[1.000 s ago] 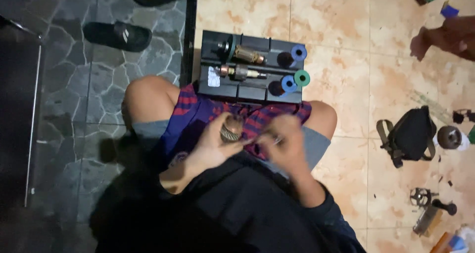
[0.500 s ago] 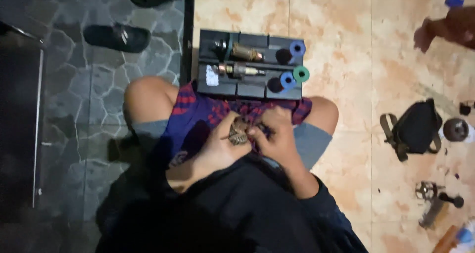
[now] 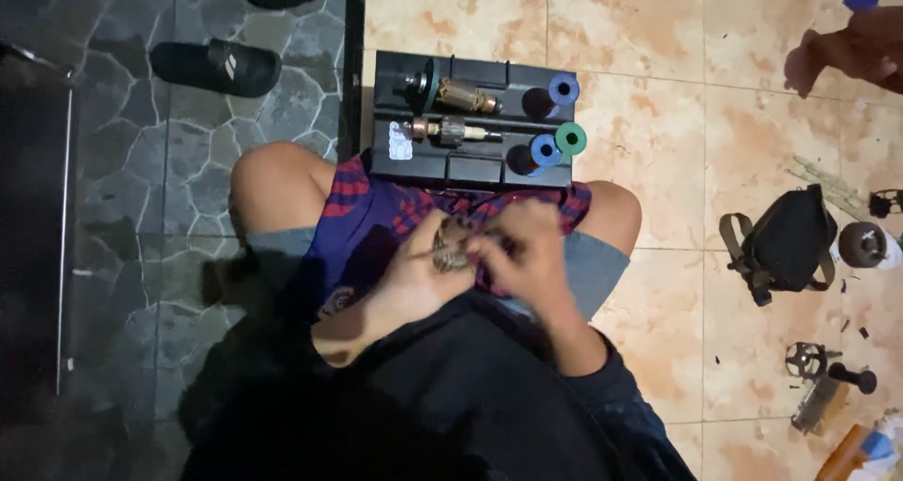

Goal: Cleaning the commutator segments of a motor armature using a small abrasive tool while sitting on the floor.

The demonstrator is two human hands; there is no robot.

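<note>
At the centre of the frame, low over the lap, both hands close on one small part. The left hand (image 3: 414, 274) cups a little wound motor armature (image 3: 451, 252) from the left side and below, fingers curled round its body, so that grip is closed on it. The right hand (image 3: 527, 255) meets it from the right, fingertips pinched at the armature's end; whether they hold a wire, a shaft or the core itself is too small and dim to tell.

Judging by its look, a metal core with copper windings, the piece is probably dense for its size and rigid, not slippery. The windings and any thin leads would be the fragile part, so the safer hold seems to be round the laminated core or on the shaft ends, not on the copper.

Just beyond the knees, in the upper middle of the frame, a black tray (image 3: 470, 166) sits on the tiled floor (image 3: 658, 86). It holds two longer armatures (image 3: 451, 95) lying across it and blue and green spools (image 3: 555, 142) at its right end.

At the right edge lie a black pouch (image 3: 785, 241) and scattered small parts. A black sandal (image 3: 216, 67) rests at the upper left, and another person's hand (image 3: 861, 53) shows in the upper right corner.
</note>
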